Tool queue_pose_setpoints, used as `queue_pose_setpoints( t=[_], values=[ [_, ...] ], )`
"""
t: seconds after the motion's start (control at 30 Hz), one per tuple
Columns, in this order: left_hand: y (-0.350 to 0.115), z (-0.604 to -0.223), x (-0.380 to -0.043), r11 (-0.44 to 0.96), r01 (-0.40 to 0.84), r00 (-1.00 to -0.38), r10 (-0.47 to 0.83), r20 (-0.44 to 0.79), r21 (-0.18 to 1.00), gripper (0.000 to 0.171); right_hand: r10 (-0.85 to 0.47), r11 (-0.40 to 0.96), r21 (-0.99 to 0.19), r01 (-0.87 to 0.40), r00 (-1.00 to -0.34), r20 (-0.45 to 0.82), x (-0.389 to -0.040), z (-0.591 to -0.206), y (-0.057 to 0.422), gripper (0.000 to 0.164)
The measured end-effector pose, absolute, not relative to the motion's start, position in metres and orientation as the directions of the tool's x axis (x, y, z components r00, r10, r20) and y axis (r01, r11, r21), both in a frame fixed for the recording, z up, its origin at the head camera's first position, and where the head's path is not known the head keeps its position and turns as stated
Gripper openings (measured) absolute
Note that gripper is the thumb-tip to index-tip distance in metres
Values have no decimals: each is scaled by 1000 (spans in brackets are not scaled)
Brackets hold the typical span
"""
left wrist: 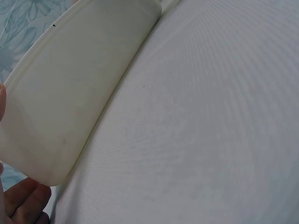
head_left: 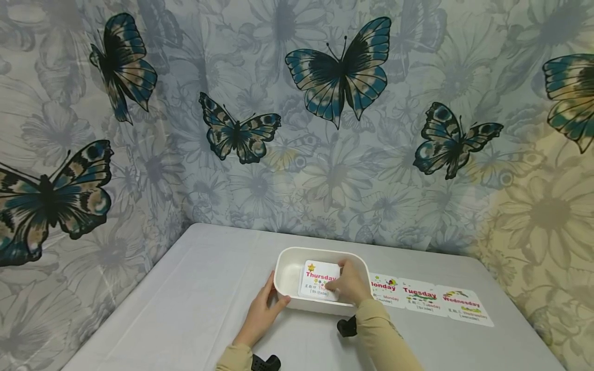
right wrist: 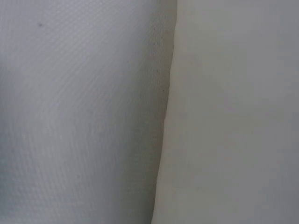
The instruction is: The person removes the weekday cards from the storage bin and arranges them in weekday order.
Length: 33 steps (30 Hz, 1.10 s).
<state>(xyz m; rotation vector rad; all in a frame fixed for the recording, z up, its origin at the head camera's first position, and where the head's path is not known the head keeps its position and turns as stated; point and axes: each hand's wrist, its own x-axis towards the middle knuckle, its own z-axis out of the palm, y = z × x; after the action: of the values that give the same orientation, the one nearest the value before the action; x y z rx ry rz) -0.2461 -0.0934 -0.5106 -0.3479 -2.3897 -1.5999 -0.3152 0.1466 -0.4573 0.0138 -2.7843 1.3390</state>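
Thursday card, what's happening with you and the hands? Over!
Left hand holding tub, left end. Right hand on Thursday card, inside tub. In the way: right hand, hiding card's right side.

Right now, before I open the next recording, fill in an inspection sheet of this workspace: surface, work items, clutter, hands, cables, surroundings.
Surface: white table with a fabric-like texture.
Work items: white box with the Thursday card inside; to its right, a row of the Monday card, partly hidden by the box, the Tuesday card and the Wednesday card.
Clutter: nothing seen.
Hands: left hand grips the box's near left corner; right hand reaches into the box, fingers gripping the Thursday card; whether it is lifted cannot be told.
Cables: nothing seen.
Surroundings: floral backdrop with large butterflies.
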Motion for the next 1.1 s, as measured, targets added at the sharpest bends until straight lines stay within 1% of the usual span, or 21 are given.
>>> queue_pose_setpoints(
  t=[0.2,0.6,0.87,1.1],
  values=[
    [-93,-511,-248,377,317,-945,52,321,871,85,43,586,-810,-7,-998,39,-317,-454,145,65],
    [-93,-512,-249,383,324,-943,54,330,865,83,48,560,-828,-34,-996,73,-321,-451,145,58],
    [-93,-513,-247,382,311,-947,49,317,870,82,37,570,-818,-75,-992,117,-318,-446,145,57],
    [-93,-511,-247,384,300,-951,43,308,873,80,15,567,-810,-149,-981,191,-314,-438,141,56]
  ],
)
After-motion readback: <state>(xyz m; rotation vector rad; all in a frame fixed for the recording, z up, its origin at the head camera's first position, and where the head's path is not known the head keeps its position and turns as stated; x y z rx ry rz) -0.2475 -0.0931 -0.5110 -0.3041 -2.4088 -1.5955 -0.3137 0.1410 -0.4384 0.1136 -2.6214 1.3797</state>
